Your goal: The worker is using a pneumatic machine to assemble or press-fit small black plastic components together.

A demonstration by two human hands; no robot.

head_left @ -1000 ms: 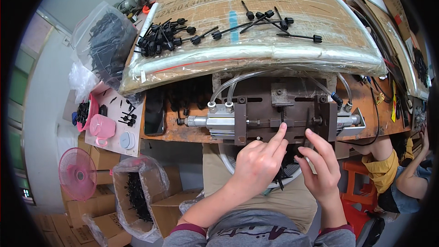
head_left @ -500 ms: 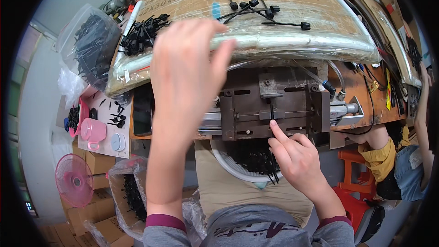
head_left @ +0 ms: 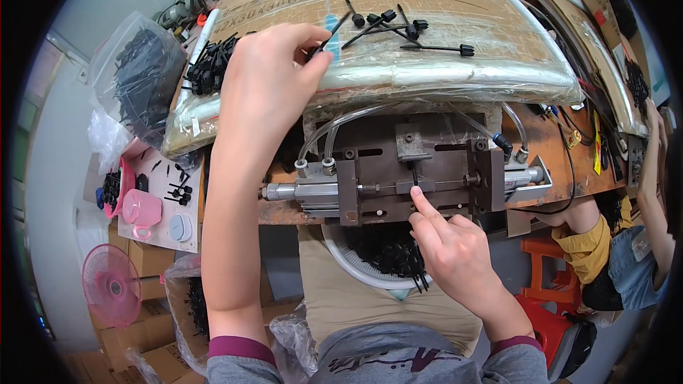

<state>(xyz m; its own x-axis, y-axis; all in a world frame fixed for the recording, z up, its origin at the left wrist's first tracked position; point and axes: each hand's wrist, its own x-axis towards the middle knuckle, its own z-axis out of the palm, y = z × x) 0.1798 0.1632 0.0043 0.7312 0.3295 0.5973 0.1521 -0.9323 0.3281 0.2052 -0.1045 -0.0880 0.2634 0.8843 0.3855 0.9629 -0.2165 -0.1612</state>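
Observation:
My left hand point(head_left: 267, 75) is raised over the cardboard. Its thumb and fingers pinch a thin black plastic stem point(head_left: 333, 34); the stem's lower end is hidden by the fingers. My right hand point(head_left: 452, 245) is at a dark metal fixture point(head_left: 377, 149), index finger stretched out and the other fingers curled. That fingertip touches a black stem point(head_left: 415, 174) set in the middle of the fixture. Under my right hand, several black stems point(head_left: 421, 270) stick out over the rim of a white basket point(head_left: 341, 256) on my lap. Whether the curled fingers touch them I cannot tell.
Plastic-wrapped cardboard point(head_left: 284, 3) carries loose knobbed stems point(head_left: 434, 48) and a black pile point(head_left: 210, 64). Air cylinders point(head_left: 316, 195) with clear hoses flank the fixture. A pink fan point(head_left: 112, 284) and pink mug point(head_left: 142, 208) stand left. Another person's arm point(head_left: 649, 171) shows at right.
My left hand has moved left and slightly down, and the stem in its pinch now shows. The whole view has shifted a little. My right fingertip stays on the fixture.

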